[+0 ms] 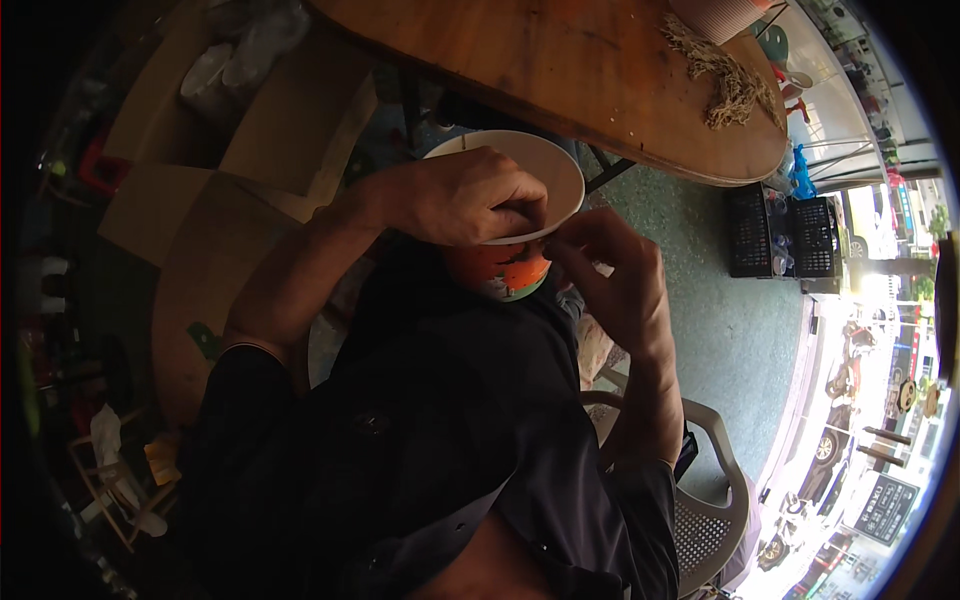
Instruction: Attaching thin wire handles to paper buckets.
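Note:
A large round paper tub [490,268] with a pale inside and an orange and green printed wall rests on my lap, its wide mouth tilted up. My left hand [465,200] comes over the near left of the rim, with curled fingers pressed together just inside the wall. Against the outside of the rim at the near right, my right hand [618,275] is closed in a pinch, its fingertips close to the left ones. Whatever lies between the fingers of either hand is hidden or too small to name.
A wooden table [560,70] stands ahead, with a tangle of dry fibrous strands [722,75] and a stack of pinkish tubs [715,12] on it. Opened cardboard boxes [190,270] are at left. Black crates [785,235] and a plastic chair [715,510] are at right.

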Available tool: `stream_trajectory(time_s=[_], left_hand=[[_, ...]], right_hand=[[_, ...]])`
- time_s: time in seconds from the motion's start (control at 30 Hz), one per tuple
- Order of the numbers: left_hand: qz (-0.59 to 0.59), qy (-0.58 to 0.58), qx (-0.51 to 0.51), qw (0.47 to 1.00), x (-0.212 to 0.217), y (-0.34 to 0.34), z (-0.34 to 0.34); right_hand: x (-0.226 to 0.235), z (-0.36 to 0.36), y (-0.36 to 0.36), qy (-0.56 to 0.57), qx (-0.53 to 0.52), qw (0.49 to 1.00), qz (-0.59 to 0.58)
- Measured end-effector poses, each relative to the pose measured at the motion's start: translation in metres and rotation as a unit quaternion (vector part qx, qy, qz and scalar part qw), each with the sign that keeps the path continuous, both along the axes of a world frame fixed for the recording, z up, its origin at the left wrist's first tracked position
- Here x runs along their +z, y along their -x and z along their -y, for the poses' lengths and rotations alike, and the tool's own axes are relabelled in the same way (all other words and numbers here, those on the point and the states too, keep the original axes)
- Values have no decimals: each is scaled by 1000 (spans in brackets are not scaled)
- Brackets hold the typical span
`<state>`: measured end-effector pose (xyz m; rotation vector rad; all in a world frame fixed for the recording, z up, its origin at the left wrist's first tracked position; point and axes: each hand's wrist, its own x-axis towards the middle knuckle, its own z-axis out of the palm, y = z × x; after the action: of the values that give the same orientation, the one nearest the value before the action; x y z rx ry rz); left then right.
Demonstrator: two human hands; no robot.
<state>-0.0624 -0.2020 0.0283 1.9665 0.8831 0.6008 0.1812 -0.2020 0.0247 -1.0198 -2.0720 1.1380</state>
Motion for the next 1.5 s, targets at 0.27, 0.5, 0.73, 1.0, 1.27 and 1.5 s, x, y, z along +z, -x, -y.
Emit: stream_trajectory(time_s=[0.27,0.5,0.73,1.0,1.27,1.5], left_hand=[[-20,-14,31,999,-6,2,-7],[15,102,58,993,2,12,-6],[96,66,64,991,12,8,-2],[131,-4,91,987,8,-2,3],[88,47,135,986,0,10,-5],[100,19,133,986,-3,-12,-2]], right_hand=[[17,-9,-12,126,1,992,-28],[4,-9,-4,52,5,997,65],[0,-9,1,64,-1,997,50],[8,-2,12,148,-19,989,-22],[6,0,10,132,-61,988,-53],[5,2,8,120,-55,991,-32]])
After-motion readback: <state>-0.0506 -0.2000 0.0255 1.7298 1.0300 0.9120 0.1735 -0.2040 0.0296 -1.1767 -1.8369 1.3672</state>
